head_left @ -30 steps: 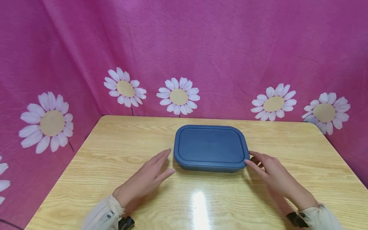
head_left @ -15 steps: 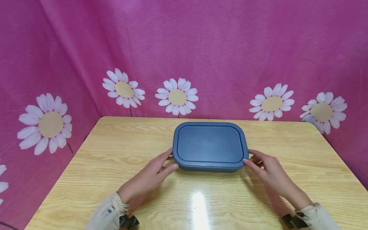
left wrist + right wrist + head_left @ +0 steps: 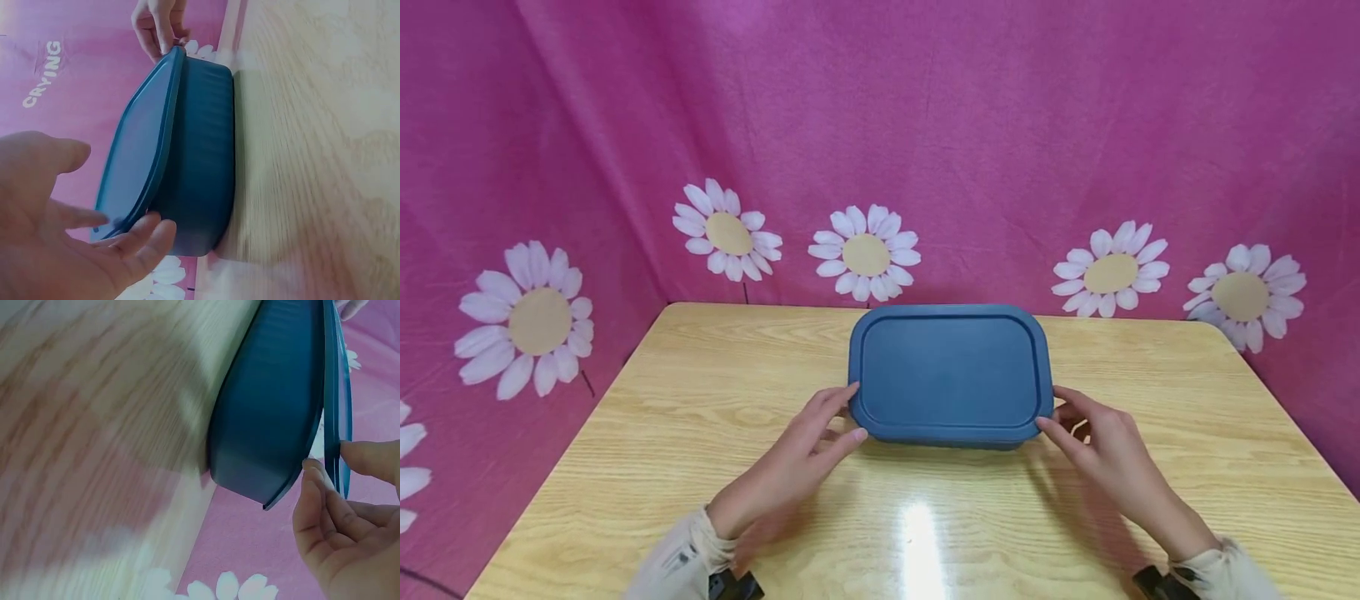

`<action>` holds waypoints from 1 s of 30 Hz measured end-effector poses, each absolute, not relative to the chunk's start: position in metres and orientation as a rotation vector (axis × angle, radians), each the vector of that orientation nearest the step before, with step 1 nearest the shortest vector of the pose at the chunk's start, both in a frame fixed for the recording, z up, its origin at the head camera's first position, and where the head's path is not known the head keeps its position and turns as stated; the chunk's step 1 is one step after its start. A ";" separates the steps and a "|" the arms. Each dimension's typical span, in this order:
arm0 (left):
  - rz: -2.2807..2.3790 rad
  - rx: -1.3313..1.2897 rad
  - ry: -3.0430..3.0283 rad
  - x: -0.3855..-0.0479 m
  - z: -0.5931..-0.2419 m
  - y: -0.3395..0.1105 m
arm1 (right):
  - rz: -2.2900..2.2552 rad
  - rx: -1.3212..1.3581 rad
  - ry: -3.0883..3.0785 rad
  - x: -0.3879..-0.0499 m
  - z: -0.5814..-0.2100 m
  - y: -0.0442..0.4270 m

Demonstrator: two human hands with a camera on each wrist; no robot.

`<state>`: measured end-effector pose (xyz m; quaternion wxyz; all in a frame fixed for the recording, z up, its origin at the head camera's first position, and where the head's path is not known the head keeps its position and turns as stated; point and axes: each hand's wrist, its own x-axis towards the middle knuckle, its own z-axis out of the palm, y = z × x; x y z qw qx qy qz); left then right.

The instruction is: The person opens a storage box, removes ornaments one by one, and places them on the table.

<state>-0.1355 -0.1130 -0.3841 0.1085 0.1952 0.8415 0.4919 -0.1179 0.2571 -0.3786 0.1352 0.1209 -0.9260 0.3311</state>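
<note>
A blue rectangular container (image 3: pixel 269 406) stands on the table with its matching lid (image 3: pixel 951 367) over it. In the right wrist view a gap shows between the lid (image 3: pixel 331 381) and the container's rim at the near end. My right hand (image 3: pixel 1112 458) pinches the lid's front right corner, thumb on top and fingers beneath. My left hand (image 3: pixel 793 458) is at the lid's left edge, fingertips touching the rim. In the left wrist view its thumb stands apart from the lid (image 3: pixel 140 137), while other fingers of the hand (image 3: pixel 69 231) reach the rim. The container's inside is hidden.
The light wooden table (image 3: pixel 700 375) backs onto a pink cloth (image 3: pixel 985 125) printed with white daisies. The cloth also hangs along the left and right sides of the table. A bright reflection lies on the tabletop in front of the container.
The left hand has come in from the left and now touches the lid's edge. The lid has risen and shifted slightly toward the back in the head view. The right hand has barely moved.
</note>
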 end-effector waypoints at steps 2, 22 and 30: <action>1.514 0.563 2.478 -0.134 -0.384 -0.114 | 0.968 0.329 -2.681 -0.114 -0.379 0.257; 1.430 0.560 1.987 -0.116 -0.394 -0.136 | 1.831 0.576 -3.115 -0.075 -0.396 0.281; 1.268 0.562 1.967 -0.114 -0.401 -0.139 | 1.918 0.728 -3.123 -0.076 -0.405 0.283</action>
